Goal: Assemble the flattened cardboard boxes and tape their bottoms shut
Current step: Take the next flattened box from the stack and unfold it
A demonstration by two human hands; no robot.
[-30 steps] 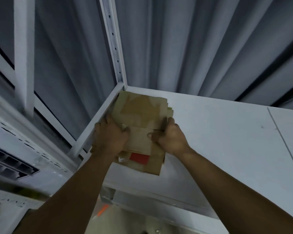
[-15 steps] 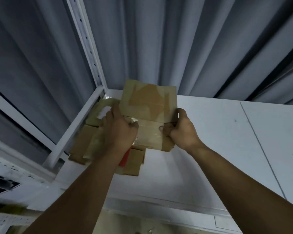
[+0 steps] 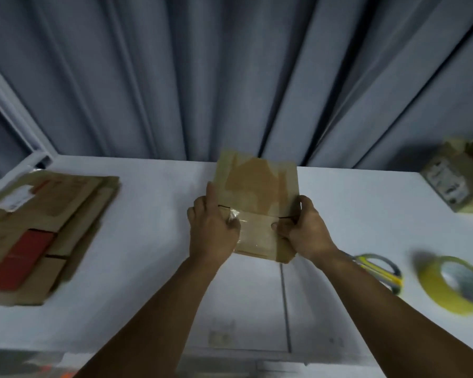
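A flattened brown cardboard box (image 3: 257, 186) with old tape marks is held up over the middle of the white table (image 3: 153, 241). My left hand (image 3: 210, 227) grips its left edge, thumb on the front. My right hand (image 3: 303, 230) grips its right edge the same way. A stack of flattened boxes (image 3: 38, 227), one with a red patch, lies at the left. A yellow tape roll (image 3: 453, 285) lies at the right, with scissors (image 3: 380, 271) beside it.
An assembled cardboard box (image 3: 459, 175) stands at the far right of the table. Grey curtains (image 3: 230, 77) hang right behind the table. A white metal frame post (image 3: 11, 113) rises at the far left corner.
Both hands lifted one flattened box off the stack and carried it right to the table's middle. The view swung right, bringing the tape, scissors and assembled box into sight.
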